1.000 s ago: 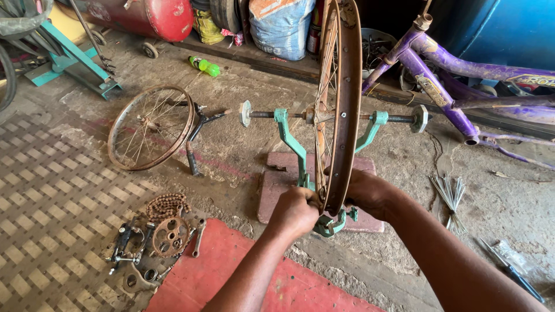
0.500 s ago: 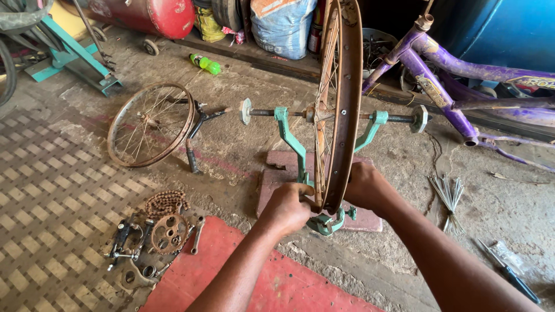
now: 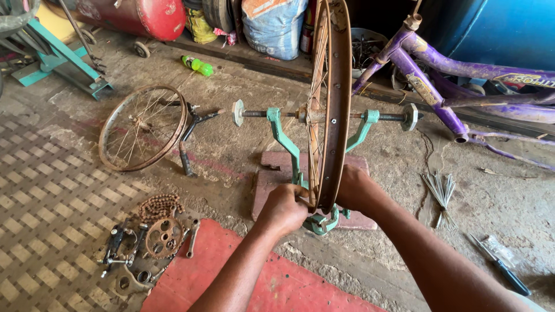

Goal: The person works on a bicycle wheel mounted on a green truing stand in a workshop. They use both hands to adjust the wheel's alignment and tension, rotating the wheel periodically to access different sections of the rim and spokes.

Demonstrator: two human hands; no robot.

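Rusty brown spoked bicycle rim (image 3: 334, 104) upright in green metal truing stand (image 3: 289, 150). Left hand (image 3: 284, 209) clenched at rim bottom, left of stand base; right hand (image 3: 355, 188) grasping rim opposite.

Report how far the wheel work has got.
Done: the rim is laced with spokes and sits on the green stand. In hand: left hand and right hand work at the rim's bottom edge. Left: loose spokes and a second wheel lie on the floor.
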